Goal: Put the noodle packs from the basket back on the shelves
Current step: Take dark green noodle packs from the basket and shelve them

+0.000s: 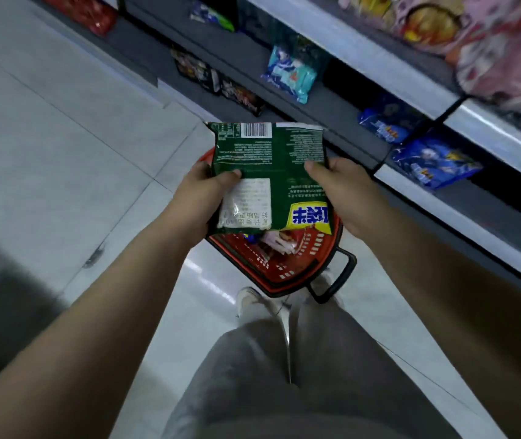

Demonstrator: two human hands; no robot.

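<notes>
One noodle pack (272,160) between both grips (199,201) (348,191)

Dim, bluish indoor light. Pale glare streaks lie on the glossy floor (211,280) near the middle, and a dark blurred shadow fills its left edge. The green pack (272,166) is sharpest, its barcode clear. The shelves (348,49) and pink packs (506,58) at upper right smear with motion blur. Wide-angle distortion bends lines at the edges.

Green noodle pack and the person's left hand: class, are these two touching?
Touching. The head view shows the left hand gripping the green noodle pack, with its thumb pressed flat on the pack's face.
</notes>
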